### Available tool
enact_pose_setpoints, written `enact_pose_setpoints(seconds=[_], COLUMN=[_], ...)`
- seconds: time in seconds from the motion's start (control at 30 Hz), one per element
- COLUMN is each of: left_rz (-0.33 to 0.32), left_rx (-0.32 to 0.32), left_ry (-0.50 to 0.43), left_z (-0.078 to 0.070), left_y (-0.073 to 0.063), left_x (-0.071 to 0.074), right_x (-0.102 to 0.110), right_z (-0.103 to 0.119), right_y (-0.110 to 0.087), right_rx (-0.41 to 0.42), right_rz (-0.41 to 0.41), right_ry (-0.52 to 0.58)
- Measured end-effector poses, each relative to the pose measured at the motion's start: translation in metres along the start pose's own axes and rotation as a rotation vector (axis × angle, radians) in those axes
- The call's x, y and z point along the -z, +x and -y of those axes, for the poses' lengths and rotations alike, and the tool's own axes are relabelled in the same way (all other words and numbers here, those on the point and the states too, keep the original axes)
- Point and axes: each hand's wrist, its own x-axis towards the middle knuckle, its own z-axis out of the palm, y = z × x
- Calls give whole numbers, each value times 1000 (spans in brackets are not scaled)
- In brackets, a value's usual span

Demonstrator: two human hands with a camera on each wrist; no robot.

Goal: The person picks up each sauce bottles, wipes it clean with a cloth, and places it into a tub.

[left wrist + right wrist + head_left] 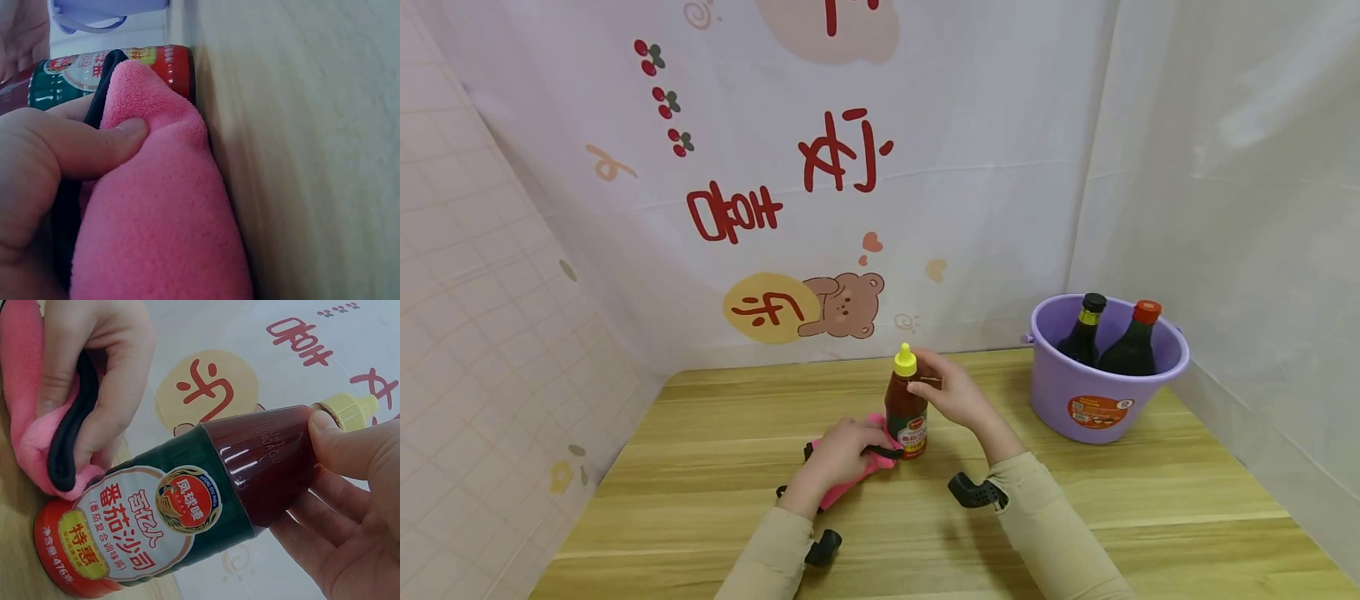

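Note:
A ketchup bottle (906,417) with a yellow pointed cap stands upright on the wooden table. My right hand (953,392) holds it near the neck, thumb on the near side just below the cap and the other fingers behind, as the right wrist view shows. In my left hand (841,450) a pink cloth (162,212) with a black edge is pinched between thumb and fingers. One folded corner of the cloth lies against the lower part of the bottle, by its label (131,519). The rest of the cloth hangs down to the table under the left hand.
At the back right stands a purple bucket (1093,404). Inside it are a dark bottle with a black cap (1094,302) and another with a red cap (1147,312). A printed white curtain (970,208) borders the table (737,417) behind.

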Motion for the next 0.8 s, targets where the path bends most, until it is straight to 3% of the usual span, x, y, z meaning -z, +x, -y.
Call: enact_pose_setpoints(seconds=[0.23,0.43,0.6,0.8], left_rz=[30,19,-72,-225], left_rx=[5,18,52,47], left_ry=[-2,-79,-87,-87], left_z=[4,12,12,0], left_y=[1,-3,-5,-1], left_x=[-1,5,27,59], right_x=[0,-1,-1,-2], right_z=[3,2,1,1], right_y=[-2,-2,-2,-1], right_rx=[-20,-21,-23,-25], right_rz=[-3,-6,-7,-7], right_ry=[0,-20,-8,14])
